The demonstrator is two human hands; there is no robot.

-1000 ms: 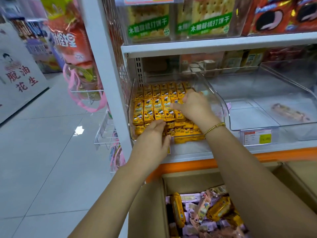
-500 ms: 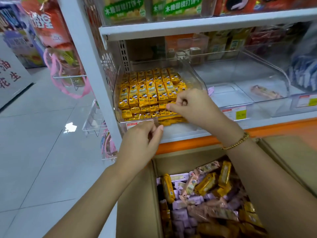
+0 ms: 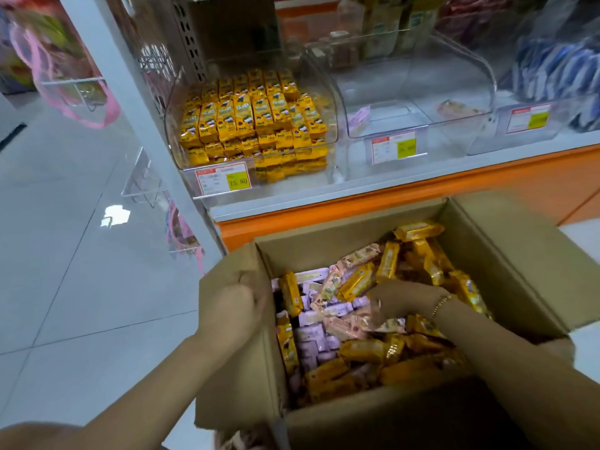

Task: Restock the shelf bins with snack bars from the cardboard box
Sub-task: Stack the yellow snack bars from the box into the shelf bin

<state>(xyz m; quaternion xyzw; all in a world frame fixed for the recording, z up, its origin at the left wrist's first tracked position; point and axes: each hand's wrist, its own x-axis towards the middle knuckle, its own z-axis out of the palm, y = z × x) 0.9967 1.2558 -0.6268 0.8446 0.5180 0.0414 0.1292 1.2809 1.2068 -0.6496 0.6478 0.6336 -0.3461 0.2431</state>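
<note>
Gripping a flap of the brown cardboard box with left hand; digging curled right hand among foil-wrapped snack bars, hold unclear. Probably light, slippery: pinch mid-length.

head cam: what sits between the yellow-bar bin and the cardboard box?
Head view: under the yellow-bar bin come its price tag, the white shelf edge, then the orange base strip, right above the cardboard box.

Both your arms reach forward and down.
Your left hand grips the cardboard box flap, fingers curled; your right hand points leftward, wrist bent, fingers dipped down, grasp unclear.
</note>
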